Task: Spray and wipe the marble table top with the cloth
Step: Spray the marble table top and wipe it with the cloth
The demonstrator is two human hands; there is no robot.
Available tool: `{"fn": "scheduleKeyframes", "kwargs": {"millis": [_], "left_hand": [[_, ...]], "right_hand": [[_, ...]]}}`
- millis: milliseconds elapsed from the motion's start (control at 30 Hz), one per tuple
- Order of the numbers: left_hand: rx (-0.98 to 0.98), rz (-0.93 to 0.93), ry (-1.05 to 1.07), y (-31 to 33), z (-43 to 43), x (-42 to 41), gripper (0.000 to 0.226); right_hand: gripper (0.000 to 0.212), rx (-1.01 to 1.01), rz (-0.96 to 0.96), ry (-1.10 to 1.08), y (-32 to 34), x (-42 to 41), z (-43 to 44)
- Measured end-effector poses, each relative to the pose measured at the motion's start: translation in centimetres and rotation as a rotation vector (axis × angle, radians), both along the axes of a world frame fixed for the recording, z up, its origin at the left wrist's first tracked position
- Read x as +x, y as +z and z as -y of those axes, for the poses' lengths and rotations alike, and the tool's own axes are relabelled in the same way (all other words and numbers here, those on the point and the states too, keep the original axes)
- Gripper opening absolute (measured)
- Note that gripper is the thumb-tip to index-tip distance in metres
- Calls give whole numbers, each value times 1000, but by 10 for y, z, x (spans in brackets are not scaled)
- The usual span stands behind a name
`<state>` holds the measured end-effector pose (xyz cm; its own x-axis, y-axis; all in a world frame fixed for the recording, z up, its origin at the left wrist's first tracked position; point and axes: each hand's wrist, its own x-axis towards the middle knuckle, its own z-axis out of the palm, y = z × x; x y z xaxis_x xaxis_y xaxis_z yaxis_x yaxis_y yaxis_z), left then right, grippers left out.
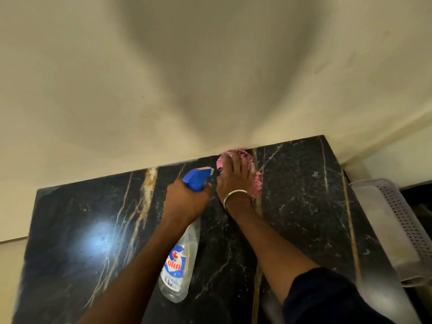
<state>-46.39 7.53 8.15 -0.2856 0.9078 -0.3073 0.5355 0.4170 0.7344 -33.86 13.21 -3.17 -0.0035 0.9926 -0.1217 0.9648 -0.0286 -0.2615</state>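
Observation:
The black marble table top point(304, 202) with white and gold veins fills the lower half of the view, its far edge against a cream wall. My left hand point(187, 199) grips the neck of a clear spray bottle point(180, 260) with a blue trigger head, nozzle aimed toward the wall. Just to its right, my right hand point(233, 178), a metal bangle on the wrist, lies spread flat on a pink cloth point(257, 183). It presses the cloth onto the marble at the far edge. Most of the cloth is hidden under the fingers.
A pale perforated plastic basket point(397, 225) stands off the table's right edge. The cream wall point(210, 78) rises directly behind the far edge. A bright light reflection point(100, 239) shows on the marble at the left.

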Motion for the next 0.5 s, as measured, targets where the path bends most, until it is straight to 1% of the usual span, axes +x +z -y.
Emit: {"fn": "scheduleKeyframes", "kwargs": {"millis": [100,200,300,433,500], "left_hand": [[12,-4,32,3,10,-32,16],[14,28,82,4,22,-74,18],[22,-20,99,6,37,-122,13],[-7,-25,142,7,57,-188,13],[-5,-33,171,7,65,-215,15]], "right_hand": [[68,-28,3,107,8,-64,14],[68,-44,10,92,14,-115,23],[68,-84,18,77,15,-163,33],[66,-95,-9,46,16,-226,49],[67,-107,-20,96,18,-254,56]]}}
